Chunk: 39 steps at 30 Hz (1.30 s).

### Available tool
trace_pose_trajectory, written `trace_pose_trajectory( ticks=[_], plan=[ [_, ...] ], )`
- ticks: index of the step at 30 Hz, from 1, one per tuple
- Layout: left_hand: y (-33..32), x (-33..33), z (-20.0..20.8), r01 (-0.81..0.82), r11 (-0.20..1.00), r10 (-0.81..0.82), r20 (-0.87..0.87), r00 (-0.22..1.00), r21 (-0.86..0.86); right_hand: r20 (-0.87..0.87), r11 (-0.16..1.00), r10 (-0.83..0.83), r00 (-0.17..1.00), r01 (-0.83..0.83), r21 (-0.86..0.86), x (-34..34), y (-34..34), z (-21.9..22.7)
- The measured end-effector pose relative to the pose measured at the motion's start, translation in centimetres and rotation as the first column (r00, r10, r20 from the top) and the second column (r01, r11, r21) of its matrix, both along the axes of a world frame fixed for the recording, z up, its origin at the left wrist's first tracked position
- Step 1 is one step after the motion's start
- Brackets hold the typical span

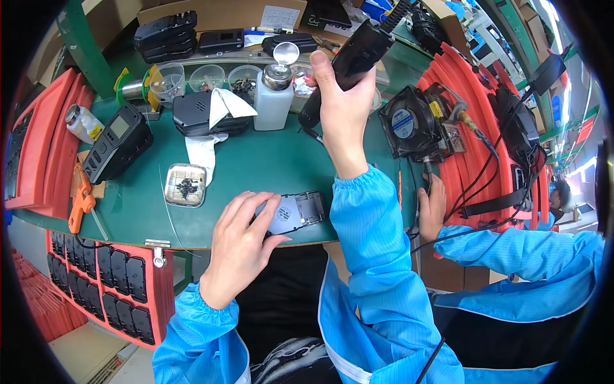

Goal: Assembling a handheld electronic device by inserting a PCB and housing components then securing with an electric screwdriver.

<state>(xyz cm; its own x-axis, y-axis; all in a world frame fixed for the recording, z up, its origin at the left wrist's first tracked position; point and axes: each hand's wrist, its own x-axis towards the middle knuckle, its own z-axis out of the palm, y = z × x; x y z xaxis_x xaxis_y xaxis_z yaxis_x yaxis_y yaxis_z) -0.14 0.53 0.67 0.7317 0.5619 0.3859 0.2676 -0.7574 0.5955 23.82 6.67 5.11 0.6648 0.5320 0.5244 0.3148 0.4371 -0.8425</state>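
Observation:
My left hand grips the left end of a grey device housing, fingers on top and thumb along its near side. The housing has a round pattern of small holes and lies at the near edge of the green bench. Farther off and to the right, my right hand is wrapped around a black electric screwdriver. The tool slants, its ribbed cable end at the upper right and its narrow end low, above the bench and apart from the housing. My palm hides part of its body.
A square dish with dark small parts, a white pump bottle and a black handset stand on the bench. An orange glue gun lies left. At right are a fan, red trays and a co-worker's hand.

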Motion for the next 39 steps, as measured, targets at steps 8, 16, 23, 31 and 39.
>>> trace_pose_trajectory(
  ticks=[8,16,23,31,39],
  plan=[
    [0.0,0.3,0.0,-0.016,1.0,0.016,-0.001,1.0,0.001,-0.004,0.999,0.013,1.0,-0.013,-0.052,-0.3,-0.7,0.5],
    [0.0,0.0,0.1,0.001,1.0,0.0,-0.004,1.0,0.01,0.506,0.945,-0.231,0.831,0.316,-0.089,-1.9,-3.4,2.6],
    [0.1,0.0,0.3,0.017,1.0,-0.017,0.024,1.0,0.007,0.734,0.922,-0.339,0.589,0.364,0.133,1.9,-15.8,1.9],
    [0.4,-0.2,0.1,0.005,1.0,-0.005,0.003,1.0,0.029,0.721,0.542,-0.042,0.691,0.622,-0.564,13.7,-28.2,-8.1],
    [0.0,0.5,0.5,0.014,1.0,-0.013,-0.024,1.0,0.006,0.745,0.524,0.005,0.667,0.633,-0.57,14.1,-28.7,-7.9]
  ],
)
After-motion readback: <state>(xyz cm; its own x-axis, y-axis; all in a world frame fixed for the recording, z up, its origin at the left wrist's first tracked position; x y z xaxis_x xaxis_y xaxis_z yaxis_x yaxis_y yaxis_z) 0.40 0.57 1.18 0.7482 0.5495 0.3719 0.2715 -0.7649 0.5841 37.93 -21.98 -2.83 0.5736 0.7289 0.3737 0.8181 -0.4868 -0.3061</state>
